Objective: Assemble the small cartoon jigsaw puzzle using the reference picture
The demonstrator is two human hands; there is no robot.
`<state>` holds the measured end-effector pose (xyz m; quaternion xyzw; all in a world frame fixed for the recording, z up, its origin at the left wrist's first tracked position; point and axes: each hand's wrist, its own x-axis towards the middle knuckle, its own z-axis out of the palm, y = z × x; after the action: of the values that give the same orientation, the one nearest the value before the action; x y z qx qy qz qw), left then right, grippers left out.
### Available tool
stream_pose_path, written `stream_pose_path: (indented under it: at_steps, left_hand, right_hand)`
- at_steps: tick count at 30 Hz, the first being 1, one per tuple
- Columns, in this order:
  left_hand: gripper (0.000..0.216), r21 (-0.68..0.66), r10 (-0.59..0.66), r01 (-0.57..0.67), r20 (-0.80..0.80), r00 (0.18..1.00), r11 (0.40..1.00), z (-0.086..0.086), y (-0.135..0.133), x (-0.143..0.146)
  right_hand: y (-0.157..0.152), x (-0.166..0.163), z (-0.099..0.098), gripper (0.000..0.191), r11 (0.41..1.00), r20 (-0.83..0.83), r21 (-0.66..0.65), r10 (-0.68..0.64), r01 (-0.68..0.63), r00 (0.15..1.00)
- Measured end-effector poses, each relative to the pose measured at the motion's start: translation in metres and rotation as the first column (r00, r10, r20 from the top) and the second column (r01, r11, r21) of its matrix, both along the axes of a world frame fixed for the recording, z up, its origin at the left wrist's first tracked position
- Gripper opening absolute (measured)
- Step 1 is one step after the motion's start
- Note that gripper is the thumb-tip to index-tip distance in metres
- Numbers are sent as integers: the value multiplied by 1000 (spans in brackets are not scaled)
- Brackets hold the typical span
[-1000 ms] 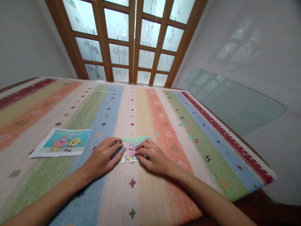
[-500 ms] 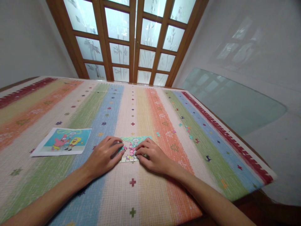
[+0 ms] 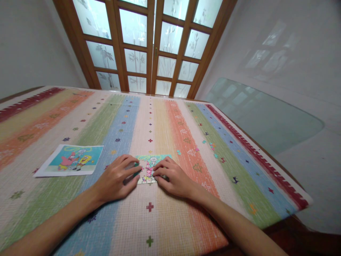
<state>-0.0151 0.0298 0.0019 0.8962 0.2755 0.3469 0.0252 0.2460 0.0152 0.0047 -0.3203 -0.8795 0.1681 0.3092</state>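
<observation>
A small, partly assembled jigsaw puzzle point(image 3: 153, 160) lies flat on the tablecloth, with teal along its top and pink pieces in the middle. A bare patch shows in its left half. My left hand point(image 3: 119, 176) curls over the puzzle's left side, fingertips at the edge of that patch. Bits of teal and pink show by its fingers, seemingly a puzzle piece; the fingers partly hide it. Over the right side, my right hand point(image 3: 172, 176) holds the puzzle down with bent fingers and covers its right part.
A printed cartoon picture point(image 3: 77, 158) lies to the left. Loose puzzle pieces are scattered on the right, including a teal piece point(image 3: 179, 152) and a small cluster point(image 3: 212, 146). The striped tablecloth point(image 3: 170, 227) covers the table; glazed wooden doors point(image 3: 151, 53) stand behind.
The fingertips of my left hand have shifted slightly and spread a little, with less of the pink and teal piece showing by them. My right hand stays in place.
</observation>
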Motion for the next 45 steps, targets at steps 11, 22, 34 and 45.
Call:
stream_pose_path:
  at_steps: [11, 22, 34, 45]
  left_hand:
    - [18, -16, 22, -23, -23, 999, 1000, 1, 0, 1]
    - [16, -15, 40, -40, 1, 999, 999, 1, 0, 0]
    - [14, -14, -9, 8, -40, 999, 1000, 2, 0, -1]
    - [19, 58, 4, -1, -64, 998, 998, 2, 0, -1]
  right_hand:
    - [0, 0, 1, 16, 1000, 4, 12, 1, -1, 1000]
    - [-1, 0, 3, 16, 1000, 24, -6, -7, 7, 1000]
    - [-1, 0, 1, 17, 1000, 42, -26, -10, 11, 999]
    - [-1, 1, 2, 16, 1000, 22, 7, -5, 4, 1000]
